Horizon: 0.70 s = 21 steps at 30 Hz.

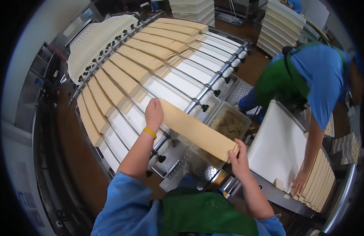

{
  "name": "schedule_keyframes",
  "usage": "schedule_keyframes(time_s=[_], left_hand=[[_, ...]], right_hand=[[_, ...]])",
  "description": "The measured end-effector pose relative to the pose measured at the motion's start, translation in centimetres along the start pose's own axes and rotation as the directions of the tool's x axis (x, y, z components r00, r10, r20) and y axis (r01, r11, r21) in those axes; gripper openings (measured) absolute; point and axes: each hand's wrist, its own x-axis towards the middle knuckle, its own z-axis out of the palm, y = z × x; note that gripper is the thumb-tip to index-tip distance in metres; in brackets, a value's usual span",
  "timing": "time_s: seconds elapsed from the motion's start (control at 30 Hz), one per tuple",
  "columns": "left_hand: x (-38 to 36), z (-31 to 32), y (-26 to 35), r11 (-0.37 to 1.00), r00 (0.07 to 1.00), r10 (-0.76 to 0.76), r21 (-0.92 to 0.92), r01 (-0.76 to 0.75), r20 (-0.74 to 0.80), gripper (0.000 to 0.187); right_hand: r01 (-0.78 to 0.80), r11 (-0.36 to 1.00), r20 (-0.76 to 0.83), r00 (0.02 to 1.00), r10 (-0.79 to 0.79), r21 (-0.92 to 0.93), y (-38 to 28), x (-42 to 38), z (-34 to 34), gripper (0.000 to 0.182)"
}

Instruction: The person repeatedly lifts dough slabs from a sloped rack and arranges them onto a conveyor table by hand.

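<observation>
Between my two hands hangs a long stack of flat tan dough strips (194, 130), slanting down to the right. My left hand (154, 114), with a yellow band at the wrist, is closed on its upper left end. At the lower right end, my right hand (239, 160) grips the stack, thumb on top. Beyond it is a wide white conveyor belt (166, 91) split into lanes by metal rods. Rows of similar tan dough strips (130, 59) lie in these lanes. The undersides of my fingers are partly hidden.
Below the stack's right half stands a plastic bin (248, 118) of broken pieces. At right a co-worker (300, 74) leans over a second white belt (274, 143), one hand on a row of strips (317, 181). White trays (280, 27) are piled behind.
</observation>
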Motion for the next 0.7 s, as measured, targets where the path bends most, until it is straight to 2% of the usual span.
schedule_keyframes(time_s=[0.1, 0.2, 0.3, 0.4, 0.5, 0.57, 0.6, 0.63, 0.7], left_hand=[[3.8, -0.3, -5.7, 0.996, 0.996, -0.088, 0.000, 0.088, 0.010, 0.031], [7.1, 0.4, -9.3, 0.965, 0.990, -0.062, 0.260, 0.027, 0.124, 0.031], [9.3, -0.3, -9.9, 0.942, 0.980, -0.103, 0.332, 0.041, 0.172, 0.031], [9.7, -2.1, -9.7, 0.958, 0.956, -0.171, 0.267, 0.105, 0.237, 0.033], [9.3, -3.0, -11.0, 0.927, 0.967, 0.127, 0.320, -0.195, 0.221, 0.035], [9.0, -2.7, -11.7, 0.813, 0.916, 0.402, 0.459, -0.358, 0.002, 0.035], [9.0, -2.7, -11.8, 0.737, 0.838, 0.536, 0.539, -0.409, -0.097, 0.036], [8.4, -3.0, -11.1, 0.768, 0.863, 0.505, 0.449, -0.457, 0.014, 0.035], [5.5, -3.6, -7.9, 0.826, 0.859, 0.451, 0.251, -0.505, 0.243, 0.034]], right_hand=[[0.024, 1.000, 0.024, 0.999, -0.025, 0.012, -2.9, 1.2, 4.5, 0.045], [0.009, 0.998, 0.003, 1.000, -0.010, 0.054, -5.6, 2.0, 8.1, 0.044], [-0.094, 0.991, 0.008, 0.996, 0.093, 0.098, -9.0, 2.6, 10.9, 0.043], [-0.066, 0.997, -0.085, 0.994, 0.070, 0.041, -8.2, 3.1, 13.1, 0.044], [-0.054, 0.998, -0.105, 0.993, 0.054, 0.012, -8.3, 4.3, 14.4, 0.043], [-0.114, 0.989, -0.059, 0.991, 0.120, 0.093, -8.7, 5.9, 16.0, 0.044], [-0.140, 0.981, -0.035, 0.989, 0.145, 0.134, -8.6, 6.8, 17.2, 0.044], [-0.073, 0.991, -0.056, 0.995, 0.079, 0.109, -6.6, 7.7, 19.0, 0.046], [-0.056, 0.998, -0.070, 0.996, 0.057, 0.021, -6.9, 8.9, 21.0, 0.047]])
